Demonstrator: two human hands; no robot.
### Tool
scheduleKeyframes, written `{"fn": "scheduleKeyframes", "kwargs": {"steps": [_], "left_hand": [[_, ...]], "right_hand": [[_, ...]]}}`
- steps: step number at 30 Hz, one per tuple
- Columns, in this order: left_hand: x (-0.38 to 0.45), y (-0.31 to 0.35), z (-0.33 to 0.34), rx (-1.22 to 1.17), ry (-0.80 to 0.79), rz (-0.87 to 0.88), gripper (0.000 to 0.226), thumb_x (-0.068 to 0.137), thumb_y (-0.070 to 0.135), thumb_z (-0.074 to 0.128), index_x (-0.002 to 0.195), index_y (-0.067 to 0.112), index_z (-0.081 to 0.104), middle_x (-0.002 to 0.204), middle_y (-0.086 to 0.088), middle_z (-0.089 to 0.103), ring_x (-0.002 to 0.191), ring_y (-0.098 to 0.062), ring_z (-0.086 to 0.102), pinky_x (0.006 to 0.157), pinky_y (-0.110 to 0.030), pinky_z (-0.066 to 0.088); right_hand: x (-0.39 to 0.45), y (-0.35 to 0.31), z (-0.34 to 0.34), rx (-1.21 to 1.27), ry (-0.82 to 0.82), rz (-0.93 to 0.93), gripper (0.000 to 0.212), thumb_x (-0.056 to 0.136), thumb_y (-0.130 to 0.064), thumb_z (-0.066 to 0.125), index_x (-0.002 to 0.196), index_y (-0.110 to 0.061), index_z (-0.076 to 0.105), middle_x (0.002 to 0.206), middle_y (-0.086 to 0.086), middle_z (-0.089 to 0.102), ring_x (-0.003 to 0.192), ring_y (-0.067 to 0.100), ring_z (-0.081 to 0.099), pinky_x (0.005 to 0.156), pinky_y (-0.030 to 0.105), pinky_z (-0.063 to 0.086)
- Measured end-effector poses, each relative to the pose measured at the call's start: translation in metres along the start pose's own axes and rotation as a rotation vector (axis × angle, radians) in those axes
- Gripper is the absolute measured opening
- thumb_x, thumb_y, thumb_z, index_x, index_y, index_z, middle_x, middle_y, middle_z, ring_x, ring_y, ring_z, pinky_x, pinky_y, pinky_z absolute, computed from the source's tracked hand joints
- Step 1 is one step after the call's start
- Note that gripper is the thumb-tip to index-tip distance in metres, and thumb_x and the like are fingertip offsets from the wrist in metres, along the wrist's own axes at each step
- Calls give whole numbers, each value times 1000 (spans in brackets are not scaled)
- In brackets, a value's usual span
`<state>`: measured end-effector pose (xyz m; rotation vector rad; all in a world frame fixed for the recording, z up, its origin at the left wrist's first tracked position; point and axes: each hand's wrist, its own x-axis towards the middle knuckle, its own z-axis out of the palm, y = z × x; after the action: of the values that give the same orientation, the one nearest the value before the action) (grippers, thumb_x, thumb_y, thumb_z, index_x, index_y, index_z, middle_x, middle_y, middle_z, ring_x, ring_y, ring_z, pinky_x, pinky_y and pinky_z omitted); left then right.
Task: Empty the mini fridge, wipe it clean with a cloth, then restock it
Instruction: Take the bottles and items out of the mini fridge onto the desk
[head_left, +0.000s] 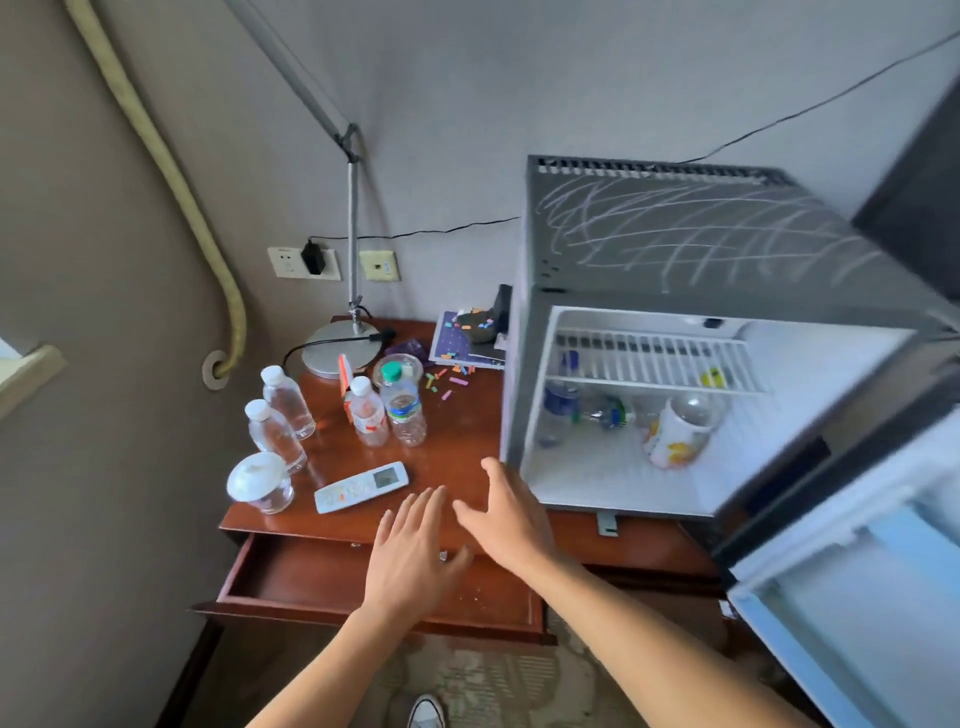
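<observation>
Both hands — left hand (410, 551) and right hand (506, 512) — hover flat and released above the desk (457, 457), grasping nothing. Emptying is under way: the mini fridge (701, 332) stands open, bottles (558, 410) and a mug (675, 431) inside — reach in next.

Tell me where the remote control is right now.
In the head view the white remote control lies flat near the wooden table's front edge, left of the left hand, between the lidded glass jar and the mini fridge.
</observation>
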<state>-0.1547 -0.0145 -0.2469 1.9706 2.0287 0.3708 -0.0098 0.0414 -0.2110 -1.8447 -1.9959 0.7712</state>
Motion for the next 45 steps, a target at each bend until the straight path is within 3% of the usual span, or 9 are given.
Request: {"fn": "scheduleKeyframes", "kwargs": {"steps": [8,13,25,30,34,36,38,41,45], "left_hand": [[-22,87,33,3,-3,128,89,84,71,33,160,23,33,165,5,35,156,-20,25,126,-44,18],[-23,121,47,73,-38,197,89,87,72,31,163,25,22,169,6,25,159,-17,10,128,-41,3],[38,114,67,151,-118,236,91,88,77,26,165,29,12,172,6,11,159,-17,-4,128,-43,-8],[56,90,72,136,-92,186,88,86,76,38,160,28,35,166,5,32,157,-19,17,123,-41,2],[64,68,70,129,-132,133,87,83,74,44,158,30,39,165,9,34,156,-19,23,123,-38,7],[65,57,71,142,-143,111,85,80,71,52,151,25,50,158,5,47,149,-22,39,119,-38,16],[65,49,73,155,-147,87,84,79,70,53,151,26,50,158,5,47,150,-21,38,121,-38,19],[63,46,75,168,-150,63,83,82,72,50,153,29,47,160,6,44,152,-20,34,122,-43,28],[58,62,72,147,-174,70,89,84,76,33,161,32,28,168,11,23,158,-16,12,127,-40,10]], "right_hand": [[-67,95,-55,-76,86,121,66,94,-53,59,148,-22,38,146,-1,52,132,21,52,99,37,48],[-73,135,-75,-23,111,215,66,93,-51,62,147,-22,39,142,-1,55,126,20,56,93,35,52],[59,147,-75,120,72,243,76,90,-46,68,154,-22,33,153,0,46,135,23,51,102,37,46],[145,144,-58,370,48,280,79,73,-40,88,140,-27,48,135,-5,59,119,18,61,87,28,49],[184,146,-37,642,39,363,46,68,-19,92,102,-25,63,92,-10,69,87,17,69,65,25,54],[196,154,-21,710,25,394,56,55,-33,94,103,-19,68,89,-8,73,87,23,72,66,30,58],[207,172,0,755,17,396,74,43,-48,90,109,-22,69,98,-6,76,93,24,74,77,40,63],[200,173,1,728,28,418,76,42,-56,88,109,-30,66,106,-7,75,98,22,73,81,44,63],[164,173,-5,639,2,417,77,43,-57,86,115,-40,64,108,-14,74,94,16,72,83,40,63]]}}
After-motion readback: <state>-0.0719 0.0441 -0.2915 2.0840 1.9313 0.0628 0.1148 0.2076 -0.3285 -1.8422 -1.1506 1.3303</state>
